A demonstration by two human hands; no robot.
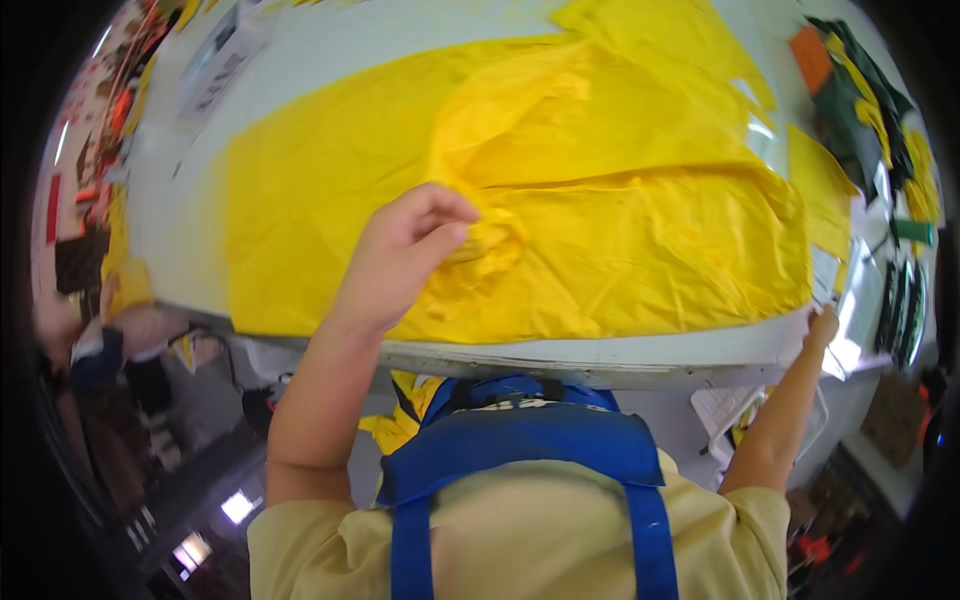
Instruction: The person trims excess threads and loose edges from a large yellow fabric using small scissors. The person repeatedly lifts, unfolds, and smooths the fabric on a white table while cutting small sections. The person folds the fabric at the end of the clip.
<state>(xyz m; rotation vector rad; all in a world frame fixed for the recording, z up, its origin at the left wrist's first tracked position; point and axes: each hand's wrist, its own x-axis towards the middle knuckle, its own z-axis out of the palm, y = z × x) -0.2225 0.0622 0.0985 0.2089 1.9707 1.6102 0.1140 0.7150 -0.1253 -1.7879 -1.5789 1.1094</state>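
Our left hand (405,255) pinches a fold at mid-frame in the wide thin yellow fabric sheet (620,240), which runs rightward to our right hand (822,328), fingers gripping its lower-right corner.

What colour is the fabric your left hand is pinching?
Bright yellow fabric, plain, seen in the head view.

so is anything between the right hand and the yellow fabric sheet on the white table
Nothing visible. The right hand sits at the table's near right edge, just by the corner of the yellow fabric sheet, with only bare white table there. The left hand already pinches a bunched fold.
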